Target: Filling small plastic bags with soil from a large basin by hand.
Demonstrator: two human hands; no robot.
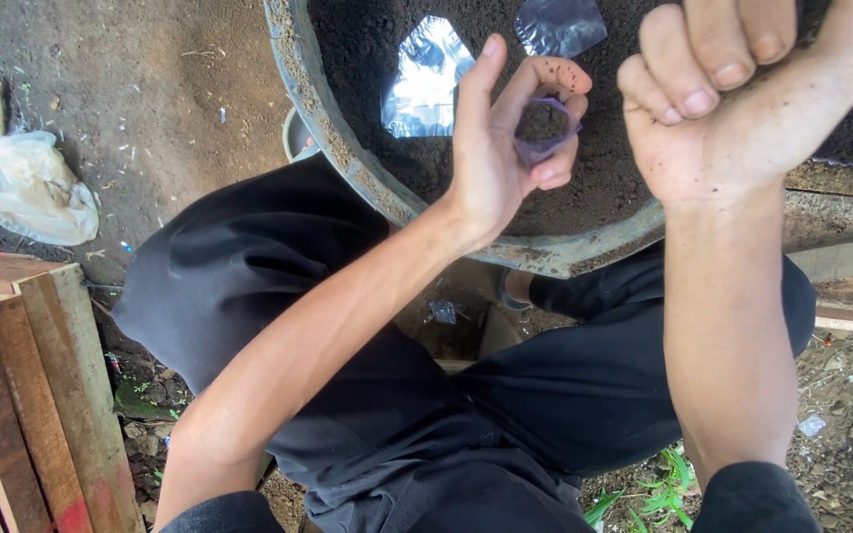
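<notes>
Head view: small bag (543, 133) being filled with soil over the tub (348, 158).

Left hand (505, 148) pinches the purple bag upright, fingers curled close round it, dark soil near its brim. Right hand (723, 109) hangs just beside it, fingers bunched narrow, holding nothing I can make out. Two empty bags (426, 79) lie on the soil in the tub. By my reckoning the filling is nearly through; what comes next calls for a steady grip so nothing spills.
</notes>
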